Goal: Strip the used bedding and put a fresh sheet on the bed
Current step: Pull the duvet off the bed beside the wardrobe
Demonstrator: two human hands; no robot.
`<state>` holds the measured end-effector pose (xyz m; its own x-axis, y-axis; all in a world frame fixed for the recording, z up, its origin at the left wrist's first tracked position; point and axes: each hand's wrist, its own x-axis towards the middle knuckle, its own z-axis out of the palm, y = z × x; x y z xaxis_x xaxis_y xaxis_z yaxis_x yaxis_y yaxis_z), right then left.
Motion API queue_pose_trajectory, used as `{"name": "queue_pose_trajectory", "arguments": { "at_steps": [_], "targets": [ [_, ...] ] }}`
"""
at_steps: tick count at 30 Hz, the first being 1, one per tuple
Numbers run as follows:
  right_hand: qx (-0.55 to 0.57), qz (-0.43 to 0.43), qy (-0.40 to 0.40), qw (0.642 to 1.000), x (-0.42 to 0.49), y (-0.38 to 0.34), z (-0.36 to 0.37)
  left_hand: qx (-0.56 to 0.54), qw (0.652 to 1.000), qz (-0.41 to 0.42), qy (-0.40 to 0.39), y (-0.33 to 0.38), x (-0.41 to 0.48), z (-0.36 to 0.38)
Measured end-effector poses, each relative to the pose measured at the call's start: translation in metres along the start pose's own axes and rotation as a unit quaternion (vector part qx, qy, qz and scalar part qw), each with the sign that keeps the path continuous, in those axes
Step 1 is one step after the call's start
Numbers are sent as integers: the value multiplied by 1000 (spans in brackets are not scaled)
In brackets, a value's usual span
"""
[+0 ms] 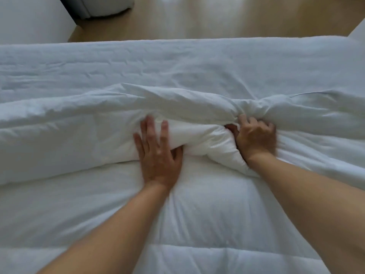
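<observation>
A white quilted duvet (pixel 187 224) covers the near half of the bed, its far edge bunched into a thick fold (pixel 79 123) running left to right. My left hand (pixel 158 153) lies on that fold with fingers straight and spread, the thumb tucked under a bulge of fabric. My right hand (pixel 256 135) has its fingers curled into the bunched duvet and grips it where the cloth gathers into tight creases. Beyond the fold lies a flat white sheet (pixel 177 66) on the mattress, slightly wrinkled.
The bed's far edge (pixel 177 39) runs across the upper frame, with light wooden floor (pixel 217 16) beyond it. A white wall or cabinet (pixel 29 18) stands at the top left beside a dark upright strip (pixel 73 6). Another white edge (pixel 357 30) shows at the top right.
</observation>
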<state>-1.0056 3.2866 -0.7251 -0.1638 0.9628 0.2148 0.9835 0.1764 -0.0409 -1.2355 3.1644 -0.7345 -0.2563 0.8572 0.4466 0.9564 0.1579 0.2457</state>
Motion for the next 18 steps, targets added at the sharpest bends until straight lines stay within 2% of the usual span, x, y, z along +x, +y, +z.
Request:
{"name": "queue_pose_trajectory", "arguments": {
  "at_steps": [2, 5, 7, 9, 12, 15, 17, 18],
  "targets": [
    [25, -6, -19, 999, 17, 4, -3, -17, 1000, -11, 1, -3, 9, 14],
    [43, -32, 82, 995, 76, 19, -17, -56, 998, 4, 17, -5, 5, 29],
    [30, 17, 130, 991, 139, 26, -27, -55, 998, 19, 0, -10, 0, 36],
    [-2, 94, 105, 990, 178, 32, -23, -45, 999, 22, -18, -10, 3, 41],
    [-23, 128, 31, 991, 162, 21, 16, -8, 1000, 22, -21, -11, 3, 47],
    [48, 150, -30, 987, 142, 17, 21, 16, 999, 34, -23, -15, 2, 52],
    [169, 183, -4, 968, 139, 22, -4, 29, 999, 33, -28, -15, 3, 53],
    [216, 171, 40, 960, 124, 19, -17, 33, 998, 31, -32, -15, 3, 53]
  ]
}}
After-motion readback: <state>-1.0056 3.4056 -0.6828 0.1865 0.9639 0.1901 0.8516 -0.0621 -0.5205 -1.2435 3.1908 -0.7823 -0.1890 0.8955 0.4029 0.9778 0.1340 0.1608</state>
